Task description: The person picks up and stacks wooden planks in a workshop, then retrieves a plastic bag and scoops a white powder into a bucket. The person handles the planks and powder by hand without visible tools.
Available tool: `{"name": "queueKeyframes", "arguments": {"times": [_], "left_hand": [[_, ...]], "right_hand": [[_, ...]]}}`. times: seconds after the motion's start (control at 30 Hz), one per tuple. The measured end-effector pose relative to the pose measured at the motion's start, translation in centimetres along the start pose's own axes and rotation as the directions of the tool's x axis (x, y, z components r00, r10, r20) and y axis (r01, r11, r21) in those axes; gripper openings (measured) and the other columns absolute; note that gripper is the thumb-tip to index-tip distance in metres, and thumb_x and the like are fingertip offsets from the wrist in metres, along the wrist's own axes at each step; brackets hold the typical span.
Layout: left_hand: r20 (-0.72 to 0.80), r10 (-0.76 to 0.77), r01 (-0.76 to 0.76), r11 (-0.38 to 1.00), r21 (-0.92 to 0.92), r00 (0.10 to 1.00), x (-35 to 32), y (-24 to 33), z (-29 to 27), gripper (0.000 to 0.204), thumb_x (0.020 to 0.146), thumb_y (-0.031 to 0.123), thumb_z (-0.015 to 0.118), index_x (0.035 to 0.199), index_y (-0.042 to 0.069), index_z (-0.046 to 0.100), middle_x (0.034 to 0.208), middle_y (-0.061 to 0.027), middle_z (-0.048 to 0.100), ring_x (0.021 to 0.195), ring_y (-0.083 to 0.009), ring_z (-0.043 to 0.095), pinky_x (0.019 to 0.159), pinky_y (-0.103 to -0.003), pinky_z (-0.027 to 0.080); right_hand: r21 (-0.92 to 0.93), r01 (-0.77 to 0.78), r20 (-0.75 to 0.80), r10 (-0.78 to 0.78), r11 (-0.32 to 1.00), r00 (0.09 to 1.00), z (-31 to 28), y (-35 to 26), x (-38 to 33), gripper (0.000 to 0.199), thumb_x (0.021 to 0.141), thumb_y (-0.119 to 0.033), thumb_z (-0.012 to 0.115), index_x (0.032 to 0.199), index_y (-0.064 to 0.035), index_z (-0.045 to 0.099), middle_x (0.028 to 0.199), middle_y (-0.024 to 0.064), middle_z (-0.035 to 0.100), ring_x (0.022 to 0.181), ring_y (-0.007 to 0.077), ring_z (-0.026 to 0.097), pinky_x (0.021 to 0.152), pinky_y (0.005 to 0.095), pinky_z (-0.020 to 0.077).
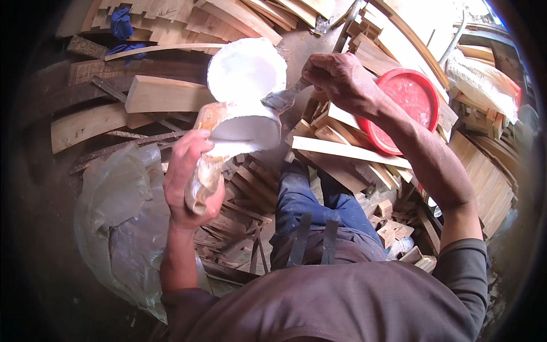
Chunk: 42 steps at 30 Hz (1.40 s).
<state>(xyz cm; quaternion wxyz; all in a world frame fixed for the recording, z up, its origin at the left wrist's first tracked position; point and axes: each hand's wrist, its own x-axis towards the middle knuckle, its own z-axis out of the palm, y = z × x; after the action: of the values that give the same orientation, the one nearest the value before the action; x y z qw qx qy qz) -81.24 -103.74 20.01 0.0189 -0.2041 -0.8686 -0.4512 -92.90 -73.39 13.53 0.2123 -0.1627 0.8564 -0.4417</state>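
Observation:
My left hand (191,171) is wrapped round the stained, brownish neck of a scoop-like white container (265,132), whose wide mouth faces away from me. White residue coats its inside. Just beyond it stands a round white tub (246,69), filled with something white and overexposed. My right hand (336,78) grips the handle of a flat scraper (280,101). Its grey, smeared blade is at the scoop's upper rim, beside the tub; whether it touches is hard to tell. To the right of my right hand lies a round red lid (405,108), partly behind my forearm.
Curved wooden pieces (165,94) are stacked at the far left, with more boards (347,151) on the right. Crumpled clear plastic sheeting (122,211) lies at the left. Offcuts (393,231) litter the floor round my legs. A white sack (478,82) sits at the far right.

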Motion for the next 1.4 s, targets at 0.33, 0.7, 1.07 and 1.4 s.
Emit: {"name": "queueKeyframes", "arguments": {"times": [0.33,0.7,1.07,1.4], "left_hand": [[0.071,-0.152,0.153,0.988,-0.001,0.986,1.3,-1.0,1.1,0.061,0.061,-0.010,0.059,0.121,0.001,0.055,0.117,-0.0160,0.059,0.115,-0.0295,0.058,0.102,-0.036,0.043],[-0.097,-0.278,0.224,0.899,-0.376,0.956,-0.3,-2.2,-2.2,0.095,0.062,-0.015,0.062,0.151,0.005,0.036,0.121,-0.0100,0.060,0.118,-0.0254,0.057,0.106,-0.038,0.043],[-0.122,-0.412,0.301,0.810,-0.504,0.903,-2.2,-0.6,-5.7,0.107,0.055,-0.006,0.065,0.155,0.013,0.033,0.126,-0.0144,0.057,0.120,-0.0319,0.055,0.107,-0.046,0.043],[-0.054,-0.309,0.229,0.800,-0.554,0.949,-2.5,2.4,-8.4,0.103,0.058,-0.002,0.066,0.155,0.017,0.034,0.126,-0.0127,0.056,0.127,-0.0374,0.049,0.114,-0.054,0.034]], "right_hand": [[0.236,-0.118,0.174,0.078,0.965,0.982,2.0,-1.6,0.6,0.019,0.098,-0.017,0.059,0.095,-0.0006,0.067,0.068,0.0051,0.061,0.065,0.0133,0.061,0.061,0.0311,0.0504],[-0.157,0.579,-0.076,-0.594,0.800,0.801,4.2,-0.4,-5.2,0.050,0.074,0.002,0.068,0.124,-0.0053,0.066,0.111,0.0152,0.059,0.096,0.0287,0.063,0.076,0.0367,0.0553],[0.099,0.125,-0.323,-0.087,0.987,0.942,1.9,0.8,-9.5,0.026,0.090,0.007,0.060,0.113,-0.0021,0.069,0.083,0.0111,0.063,0.077,0.0240,0.064,0.069,0.0343,0.0522],[0.346,-0.056,-0.190,0.129,0.937,0.973,1.9,-1.6,-5.9,0.020,0.092,-0.017,0.065,0.102,-0.0010,0.073,0.083,0.0133,0.071,0.075,0.0204,0.067,0.072,0.0347,0.0528]]}}
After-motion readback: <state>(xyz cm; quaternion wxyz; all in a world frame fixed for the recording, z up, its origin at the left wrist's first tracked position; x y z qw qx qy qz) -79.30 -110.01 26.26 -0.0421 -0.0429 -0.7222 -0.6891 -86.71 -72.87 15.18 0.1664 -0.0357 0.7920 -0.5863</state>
